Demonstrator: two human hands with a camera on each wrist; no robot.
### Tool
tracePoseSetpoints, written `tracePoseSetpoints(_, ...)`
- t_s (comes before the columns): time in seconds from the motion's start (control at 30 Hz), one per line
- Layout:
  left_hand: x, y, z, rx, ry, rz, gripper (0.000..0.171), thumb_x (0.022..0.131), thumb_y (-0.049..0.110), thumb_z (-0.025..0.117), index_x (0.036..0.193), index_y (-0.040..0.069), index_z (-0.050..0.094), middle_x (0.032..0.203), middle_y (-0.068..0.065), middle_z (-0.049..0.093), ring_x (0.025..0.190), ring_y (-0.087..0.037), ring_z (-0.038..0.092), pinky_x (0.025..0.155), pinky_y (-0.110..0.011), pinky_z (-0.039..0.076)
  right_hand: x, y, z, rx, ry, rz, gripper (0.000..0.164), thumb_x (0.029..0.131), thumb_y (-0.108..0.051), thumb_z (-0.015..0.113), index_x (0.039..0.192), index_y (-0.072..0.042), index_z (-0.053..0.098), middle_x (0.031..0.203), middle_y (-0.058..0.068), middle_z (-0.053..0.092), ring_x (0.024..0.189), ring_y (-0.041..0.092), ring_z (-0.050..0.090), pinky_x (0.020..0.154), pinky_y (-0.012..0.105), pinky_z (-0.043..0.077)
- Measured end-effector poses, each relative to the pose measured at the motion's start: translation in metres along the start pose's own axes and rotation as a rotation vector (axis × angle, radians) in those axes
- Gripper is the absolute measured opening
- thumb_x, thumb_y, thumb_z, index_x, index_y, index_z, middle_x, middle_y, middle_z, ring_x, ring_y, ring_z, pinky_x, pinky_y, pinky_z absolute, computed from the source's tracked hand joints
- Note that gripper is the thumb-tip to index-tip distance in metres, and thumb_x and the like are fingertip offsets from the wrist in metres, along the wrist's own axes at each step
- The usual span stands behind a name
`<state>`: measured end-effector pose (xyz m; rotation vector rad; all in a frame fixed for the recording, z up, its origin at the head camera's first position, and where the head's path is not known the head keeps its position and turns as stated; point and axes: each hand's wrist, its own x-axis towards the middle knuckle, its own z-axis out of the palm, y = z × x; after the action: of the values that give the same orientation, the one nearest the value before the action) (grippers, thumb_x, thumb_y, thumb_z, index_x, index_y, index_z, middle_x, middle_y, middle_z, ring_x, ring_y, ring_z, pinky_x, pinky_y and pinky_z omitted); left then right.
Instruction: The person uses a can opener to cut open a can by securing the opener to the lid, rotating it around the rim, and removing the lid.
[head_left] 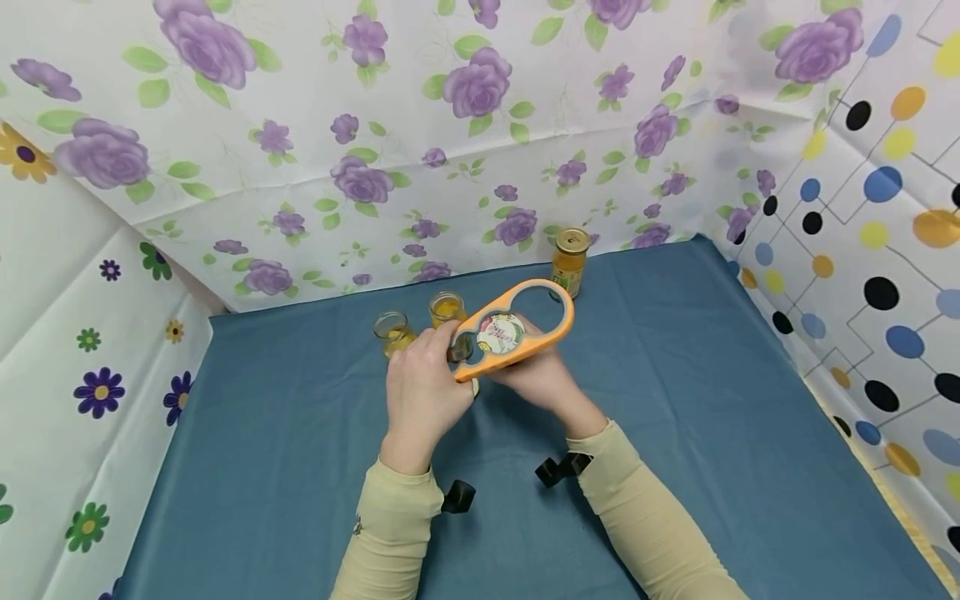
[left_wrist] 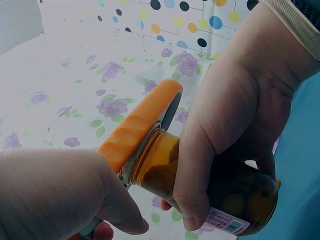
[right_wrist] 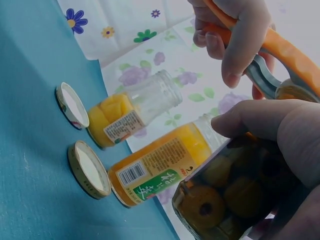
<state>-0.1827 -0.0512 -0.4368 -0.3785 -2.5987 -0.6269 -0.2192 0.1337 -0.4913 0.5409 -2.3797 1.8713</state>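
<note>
My left hand (head_left: 427,383) grips one end of an orange jar opener (head_left: 567,321), which has round holes of different sizes. One of those holes sits around the printed lid (head_left: 498,333) of a glass jar (right_wrist: 205,205). My right hand (head_left: 542,379) holds this jar by its body, tilted above the table. Dark round fruit shows through its glass in the right wrist view. In the left wrist view the opener's rim meets the jar's neck, and my right thumb lies along the glass.
Two lidless jars, one with yellow pieces (right_wrist: 117,115) and one with a green label (right_wrist: 160,165), stand behind my hands. A white-lined lid (right_wrist: 75,105) and a gold-rimmed lid (right_wrist: 90,170) lie beside them. A lidded jar (head_left: 570,262) stands near the back edge.
</note>
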Motion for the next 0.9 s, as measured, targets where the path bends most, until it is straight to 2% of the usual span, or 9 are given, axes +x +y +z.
tracePoseSetpoints(0.43,0.0002,-0.0010,-0.0003,0.002,-0.011,-0.002,0.055,0.076,0.008,0.087,0.129,0.006,0.075,0.091,-0.009,0.072,0.072,-0.026,0.066,0.062,-0.043,0.046,-0.0014,0.0000,0.0006,-0.025,-0.011,0.018,0.071,0.087,-0.007,0.089,0.148,-0.001,0.055,0.137,0.016,0.064,0.129,0.033,0.062,0.105,0.050,0.052)
tracePoseSetpoints(0.67,0.0006,-0.0012,-0.0011,-0.011,-0.008,-0.007,0.055,0.076,0.008,0.086,0.130,0.006,0.075,0.088,-0.008,0.070,0.070,-0.024,0.063,0.061,-0.042,0.044,-0.0019,-0.0019,0.0039,-0.026,0.042,-0.026,0.067,0.086,-0.007,0.090,0.144,-0.002,0.058,0.132,0.016,0.066,0.124,0.033,0.064,0.104,0.051,0.052)
tracePoseSetpoints(0.9,0.0008,-0.0004,-0.0010,-0.011,0.009,-0.021,0.054,0.076,0.007,0.085,0.129,0.006,0.074,0.084,-0.006,0.066,0.068,-0.022,0.060,0.060,-0.041,0.041,-0.0015,-0.0037,0.0096,-0.062,0.104,-0.024,0.066,0.084,-0.006,0.091,0.142,-0.003,0.059,0.130,0.014,0.067,0.122,0.031,0.065,0.103,0.049,0.053)
